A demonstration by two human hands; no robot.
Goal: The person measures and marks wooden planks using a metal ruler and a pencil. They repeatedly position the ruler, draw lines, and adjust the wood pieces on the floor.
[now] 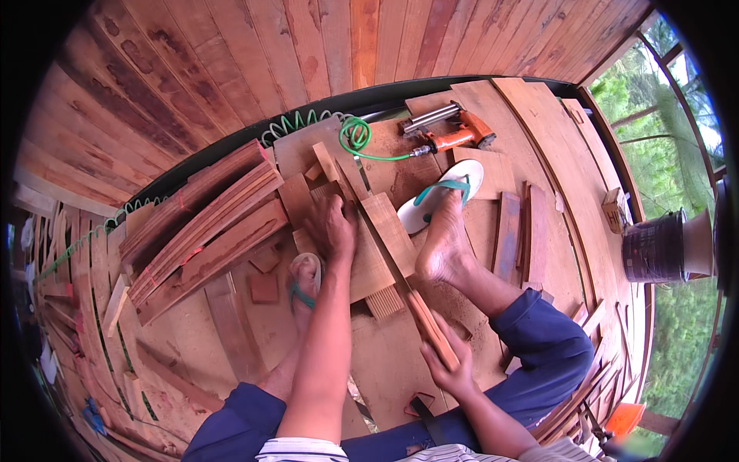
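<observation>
My left hand (335,225) bears down on a pale wooden board (366,266), its fingers bent over the wood. In my right hand (449,362) is the wooden handle of a long tool (431,327). A narrow dark strip, seen edge-on like a blade, runs from that handle up between the board and a smaller wood piece (389,231); its exact kind is hard to make out. A ridged wood block (385,302) sticks out beneath the board. My feet in flip-flops (440,192) stand on either side of the work.
An orange nail gun (466,135) with a coiled green air hose (356,136) lies beyond my hands. Stacked curved planks (204,223) fill the left. Short dark boards (519,235) are at the right, with a black bucket (654,248) farther off. Wood scraps (264,288) lie on the plank floor.
</observation>
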